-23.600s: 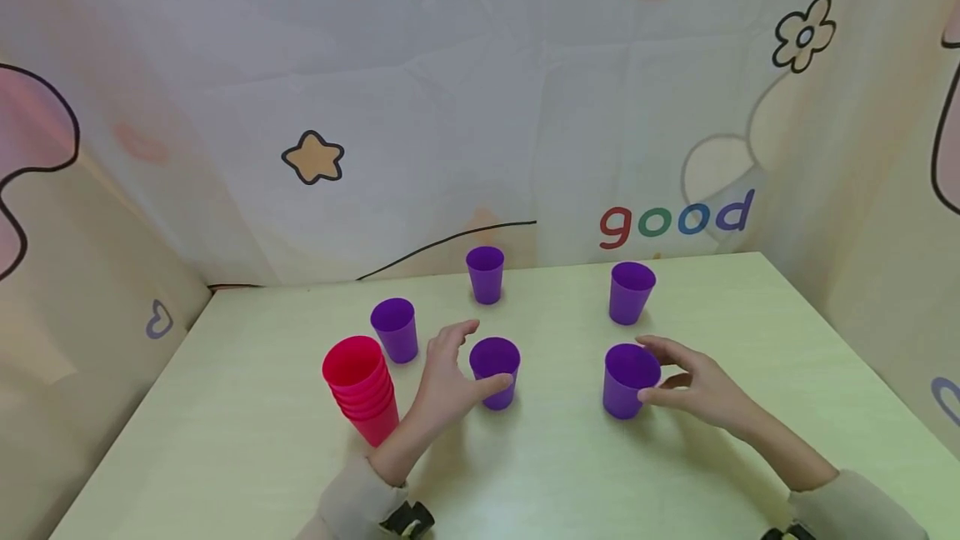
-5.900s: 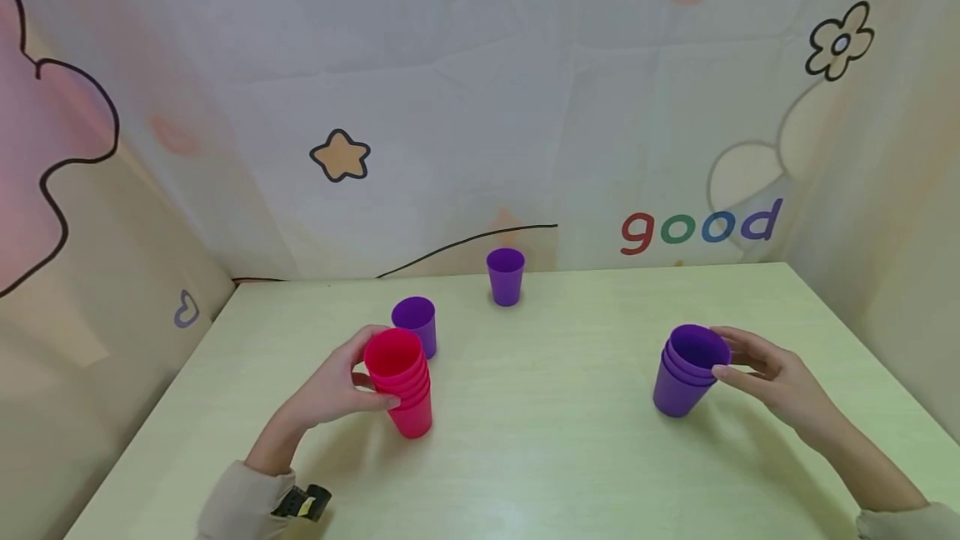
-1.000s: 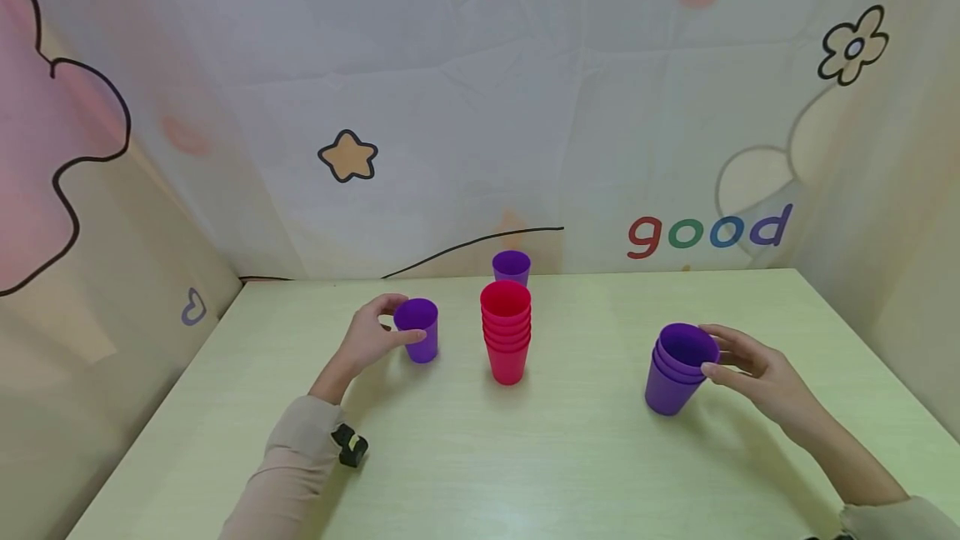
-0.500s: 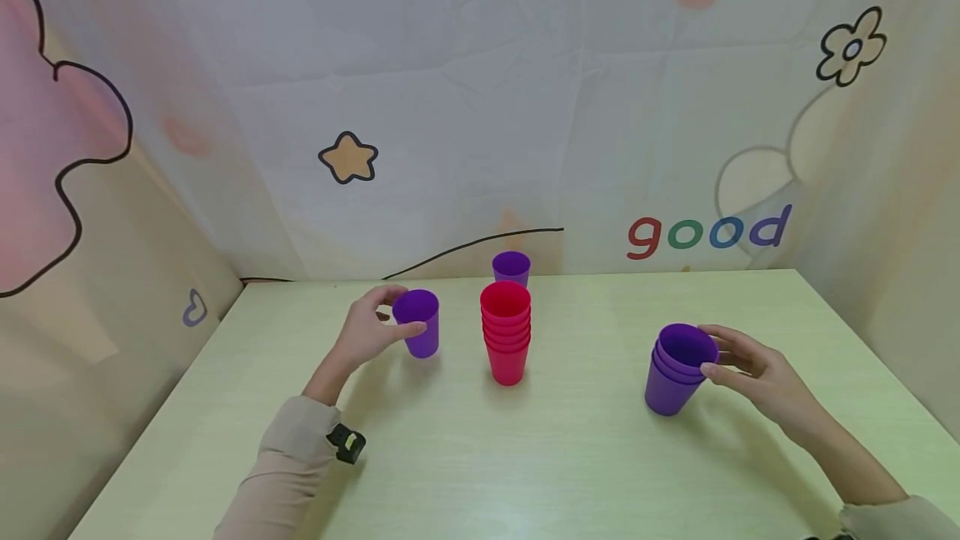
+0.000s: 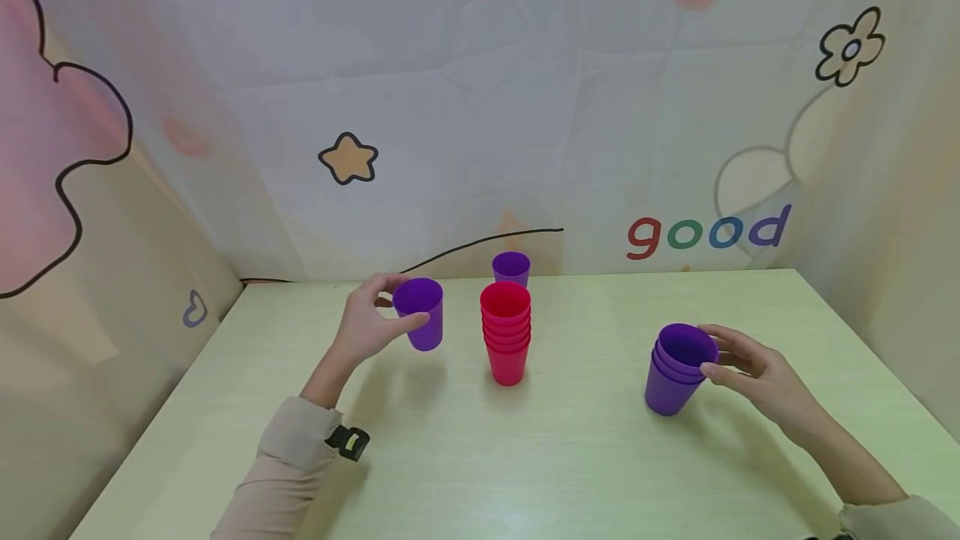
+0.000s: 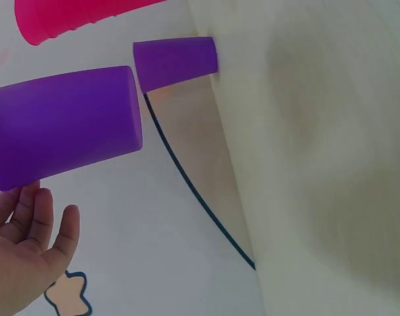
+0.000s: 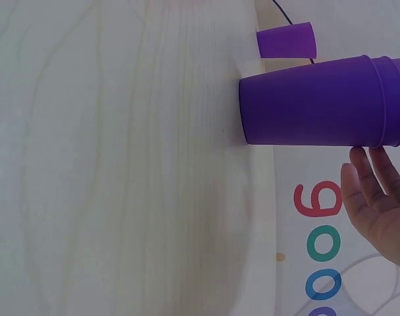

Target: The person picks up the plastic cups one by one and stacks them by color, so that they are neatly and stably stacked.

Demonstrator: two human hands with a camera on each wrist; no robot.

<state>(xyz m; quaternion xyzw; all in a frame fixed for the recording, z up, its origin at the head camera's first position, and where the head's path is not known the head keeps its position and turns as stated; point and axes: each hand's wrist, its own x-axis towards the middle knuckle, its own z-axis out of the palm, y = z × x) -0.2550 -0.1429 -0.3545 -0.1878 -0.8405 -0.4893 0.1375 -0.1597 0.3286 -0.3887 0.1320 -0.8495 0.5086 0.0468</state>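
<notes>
My left hand (image 5: 367, 327) grips a single purple cup (image 5: 426, 327) by its rim, thumb in front. The cup hangs upright above the table, its shadow below and apart from it. In the left wrist view its base (image 6: 131, 112) is in the air. Just to its right stands a stack of nested red cups (image 5: 507, 357). Over at the right, my right hand (image 5: 757, 373) holds a stack of nested purple cups (image 5: 667, 390) near the top, thumb and fingers at the rim. Another purple cup (image 5: 512, 263) stands behind the red stack, its lower part hidden in the head view.
The pale table (image 5: 525, 465) ends at the back against a printed cloth (image 5: 480, 132). More of this cloth hangs at both sides. A dark wrist strap piece (image 5: 348, 442) sits at the left sleeve.
Over the last second my left hand has raised the purple cup off the table. Earlier, it moved the red stack to the middle, and the purple cups at right became nested. My right hand stays still.
</notes>
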